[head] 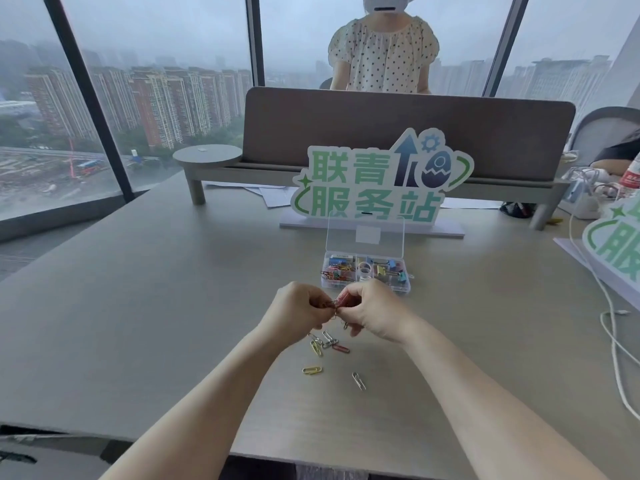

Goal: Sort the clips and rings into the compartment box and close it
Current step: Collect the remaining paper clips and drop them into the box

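A clear compartment box [401, 288] stands open on the table, its lid [365, 237] upright. It holds coloured paper clips at the left, rings in the middle and binder clips at the right. Just in front of it, my left hand [297, 313] and my right hand [372, 311] meet above the table, both pinching a small tangle of paper clips [335, 304] between their fingertips. Below my hands several loose paper clips [327, 342] lie on the table, with a yellow clip [311, 370] and a silver clip [358, 380] nearer to me.
A green and white sign [377, 178] stands right behind the box. A desk divider [408, 129] with a person behind it lies beyond. White cables [613, 327] and a second sign [616, 244] are at the right. The table's front edge [173, 441] is close to me.
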